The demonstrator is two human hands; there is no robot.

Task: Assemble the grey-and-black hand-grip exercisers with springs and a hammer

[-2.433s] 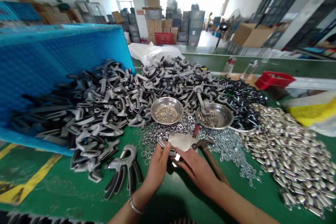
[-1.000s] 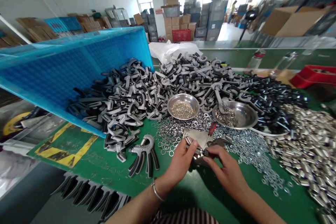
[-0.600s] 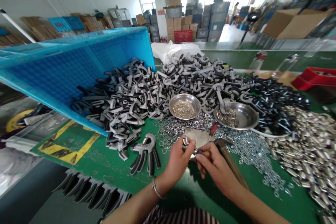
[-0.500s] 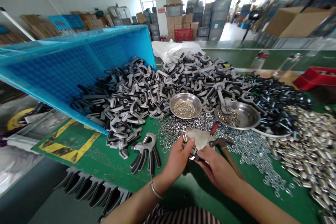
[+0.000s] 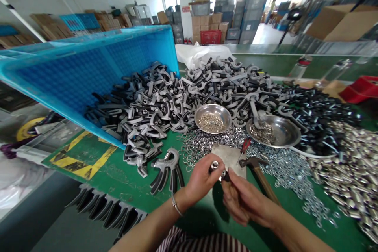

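Right up close, it's all about alignment: a silver-ended part (image 5: 214, 165) and a small dark piece (image 5: 226, 175) sit nearly end to end just over the bench (image 5: 203, 213), and steadiness looks the key. Best, I'd judge, to let one side anchor while the other makes the fine adjustments, pressure kept straight along the axis so nothing tilts or slips.

And the grip: the left hand (image 5: 203, 176) is curled snugly round the silver-ended part, thumb pressed along it, the bright round end peeping out on top. The right hand (image 5: 246, 197) has a narrow pinch, thumb and forefinger on the dark piece, other fingers tucked below. Fingers cover the join, so whether the two pieces actually touch I can't tell for certain.

Just beyond the fingers lies a flat metal plate (image 5: 228, 152), a red-handled tool (image 5: 245, 146) across its right edge and a hammer (image 5: 265, 183) beside it. Off to the left, grey-and-black handles (image 5: 164, 164) stand fanned on the green top; behind the plate, loose rings (image 5: 189, 158) spread out. Further back, two steel bowls (image 5: 225, 114) carry small metal bits, and behind them rises a great heap of handle parts (image 5: 165, 104), spilling from a tipped blue crate (image 5: 138, 49).
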